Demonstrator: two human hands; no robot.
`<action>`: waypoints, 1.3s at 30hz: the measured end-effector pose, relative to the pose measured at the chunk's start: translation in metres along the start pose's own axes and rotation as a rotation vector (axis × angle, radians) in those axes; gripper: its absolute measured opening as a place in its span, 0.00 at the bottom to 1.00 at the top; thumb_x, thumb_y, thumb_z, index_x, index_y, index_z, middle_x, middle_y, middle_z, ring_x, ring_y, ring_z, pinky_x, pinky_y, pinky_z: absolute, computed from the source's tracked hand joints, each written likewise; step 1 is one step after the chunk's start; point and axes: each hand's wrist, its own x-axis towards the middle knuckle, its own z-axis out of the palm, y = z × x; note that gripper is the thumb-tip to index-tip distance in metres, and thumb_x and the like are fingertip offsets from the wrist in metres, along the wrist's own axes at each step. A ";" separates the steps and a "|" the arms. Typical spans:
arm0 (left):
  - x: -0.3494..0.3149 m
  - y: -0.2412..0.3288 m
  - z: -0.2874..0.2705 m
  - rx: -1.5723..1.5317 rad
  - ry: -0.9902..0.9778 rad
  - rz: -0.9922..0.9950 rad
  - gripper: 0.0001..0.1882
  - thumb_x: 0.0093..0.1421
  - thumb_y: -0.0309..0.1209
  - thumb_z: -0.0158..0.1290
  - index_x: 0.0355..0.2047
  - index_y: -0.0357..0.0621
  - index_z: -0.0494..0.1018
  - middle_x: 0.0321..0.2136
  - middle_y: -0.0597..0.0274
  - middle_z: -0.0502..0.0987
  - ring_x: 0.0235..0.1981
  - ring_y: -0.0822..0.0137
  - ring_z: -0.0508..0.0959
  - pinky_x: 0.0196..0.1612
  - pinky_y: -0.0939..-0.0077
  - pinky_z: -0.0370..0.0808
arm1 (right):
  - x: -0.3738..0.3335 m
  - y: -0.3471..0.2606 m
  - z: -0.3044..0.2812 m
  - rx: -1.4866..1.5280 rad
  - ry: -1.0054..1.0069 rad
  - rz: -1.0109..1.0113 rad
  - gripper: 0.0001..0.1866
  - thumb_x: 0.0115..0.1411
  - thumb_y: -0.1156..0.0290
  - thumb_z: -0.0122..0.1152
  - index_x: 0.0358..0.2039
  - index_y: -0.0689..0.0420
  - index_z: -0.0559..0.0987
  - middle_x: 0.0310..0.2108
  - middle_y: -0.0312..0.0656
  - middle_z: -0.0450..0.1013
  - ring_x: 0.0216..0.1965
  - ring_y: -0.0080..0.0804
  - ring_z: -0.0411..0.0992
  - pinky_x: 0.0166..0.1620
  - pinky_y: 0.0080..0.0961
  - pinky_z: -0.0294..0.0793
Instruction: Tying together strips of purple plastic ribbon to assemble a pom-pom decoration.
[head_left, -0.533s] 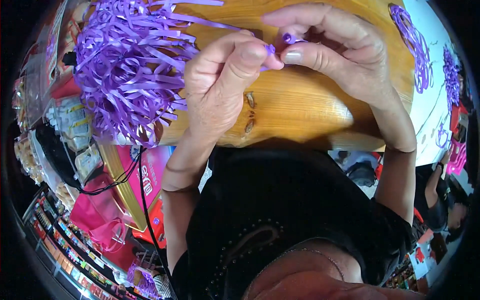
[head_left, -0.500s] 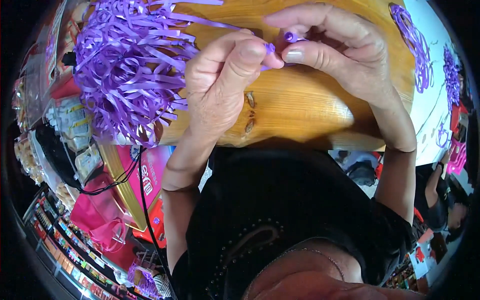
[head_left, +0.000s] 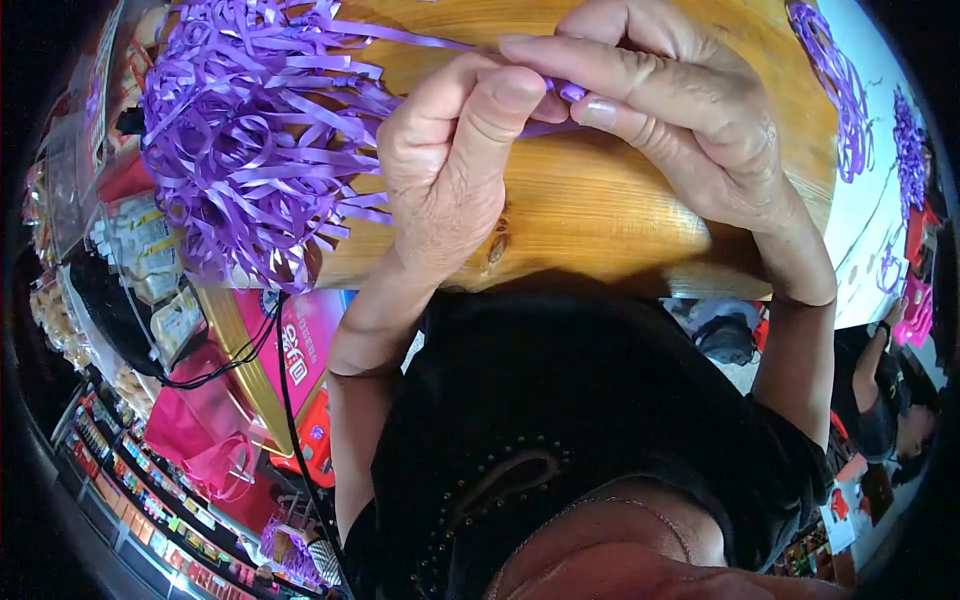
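Above the wooden table (head_left: 620,220) my two hands meet, working on a purple ribbon (head_left: 571,91) whose small folded or knotted bit shows between the fingertips. My left hand (head_left: 450,165) pinches the ribbon between thumb and fingers. Thumb and forefinger of my right hand (head_left: 690,120) close on the same small bit from the other side. A strip of ribbon runs from the left hand toward a big heap of curled purple ribbons (head_left: 240,150) on the table's left. How the bit is tied is hidden by the fingers.
A looped bundle of purple ribbon (head_left: 838,90) lies at the table's right edge, beside a white surface (head_left: 860,240) with more ribbon (head_left: 910,150). Clear bags of packed goods (head_left: 140,240) and a black cable (head_left: 290,400) are at the left. Another person (head_left: 880,380) is at the far right.
My right fingers have come closer to the left hand, and the forefinger now covers the rolled purple end seen before. Both hands have shifted slightly.
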 end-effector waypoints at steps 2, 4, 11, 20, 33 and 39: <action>-0.002 0.000 -0.002 0.020 -0.005 0.023 0.11 0.63 0.32 0.49 0.30 0.35 0.73 0.26 0.61 0.77 0.29 0.75 0.75 0.36 0.82 0.71 | 0.006 -0.005 -0.004 -0.408 -0.171 -0.137 0.19 0.51 0.85 0.60 0.46 0.66 0.74 0.36 0.47 0.73 0.39 0.30 0.74 0.43 0.23 0.79; -0.002 0.000 0.001 0.024 0.025 0.021 0.11 0.63 0.33 0.49 0.30 0.36 0.73 0.25 0.62 0.77 0.28 0.75 0.74 0.34 0.83 0.70 | 0.003 -0.007 -0.006 -0.139 -0.086 0.003 0.19 0.51 0.85 0.60 0.46 0.67 0.74 0.35 0.48 0.73 0.38 0.30 0.75 0.42 0.22 0.79; -0.007 -0.001 -0.001 -0.021 0.103 -0.125 0.13 0.63 0.38 0.50 0.29 0.40 0.74 0.23 0.65 0.77 0.24 0.81 0.72 0.27 0.86 0.65 | 0.000 0.004 -0.002 0.045 0.048 0.002 0.15 0.51 0.85 0.60 0.42 0.66 0.76 0.35 0.47 0.75 0.36 0.30 0.75 0.39 0.21 0.77; -0.001 -0.003 0.001 -0.048 -0.013 -0.115 0.13 0.64 0.36 0.48 0.29 0.40 0.73 0.23 0.66 0.75 0.25 0.81 0.70 0.30 0.87 0.66 | 0.018 0.032 -0.010 -0.102 -0.119 -0.238 0.14 0.51 0.85 0.61 0.40 0.65 0.77 0.34 0.45 0.74 0.35 0.29 0.75 0.39 0.20 0.76; 0.001 -0.001 -0.012 0.625 0.009 0.224 0.11 0.53 0.16 0.55 0.38 0.35 0.74 0.32 0.64 0.74 0.35 0.75 0.72 0.41 0.84 0.68 | 0.023 0.058 -0.010 0.215 -0.168 -0.773 0.13 0.53 0.82 0.60 0.42 0.64 0.77 0.35 0.44 0.74 0.36 0.27 0.74 0.39 0.17 0.74; 0.004 -0.002 -0.009 0.567 0.097 0.258 0.09 0.50 0.19 0.60 0.33 0.36 0.76 0.25 0.65 0.73 0.25 0.76 0.70 0.28 0.86 0.66 | 0.000 0.011 -0.008 -0.349 -0.025 -0.097 0.17 0.52 0.80 0.62 0.45 0.63 0.77 0.33 0.41 0.75 0.33 0.24 0.70 0.35 0.17 0.69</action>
